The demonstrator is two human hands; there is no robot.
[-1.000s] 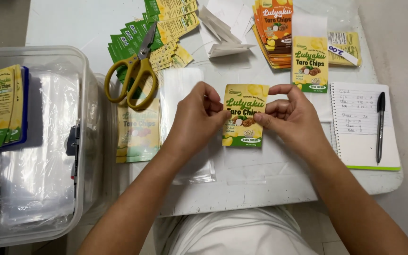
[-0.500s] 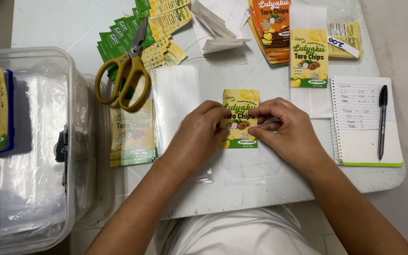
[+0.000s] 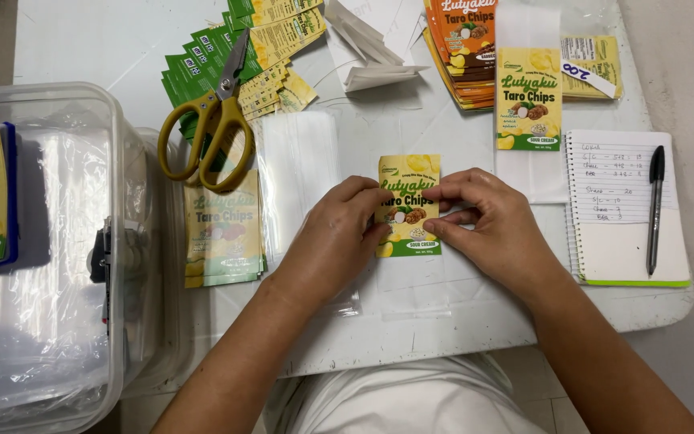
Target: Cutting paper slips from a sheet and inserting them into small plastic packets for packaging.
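Note:
A yellow and green snack label [image 3: 408, 178] lies on a clear plastic pouch [image 3: 411, 281] in the middle of the white table [image 3: 106, 48]. My left hand [image 3: 335, 237] presses its left edge with fingers and thumb. My right hand [image 3: 496, 229] pinches and presses its right edge. Both hands rest on the pouch. The lower middle of the label is partly hidden by my fingers.
Yellow-handled scissors [image 3: 206, 133] lie on fanned green and yellow labels [image 3: 263, 40]. Labelled pouches [image 3: 222, 229] and blank clear pouches [image 3: 299, 173] sit left. A clear bin [image 3: 50, 241] stands far left. Orange labels [image 3: 463, 44], a finished pouch [image 3: 529, 100], notebook [image 3: 624, 209] and pen [image 3: 655, 205] lie right.
The label came down from between my fingertips onto the clear pouch, and both hands now press it flat. The camera view shifted slightly.

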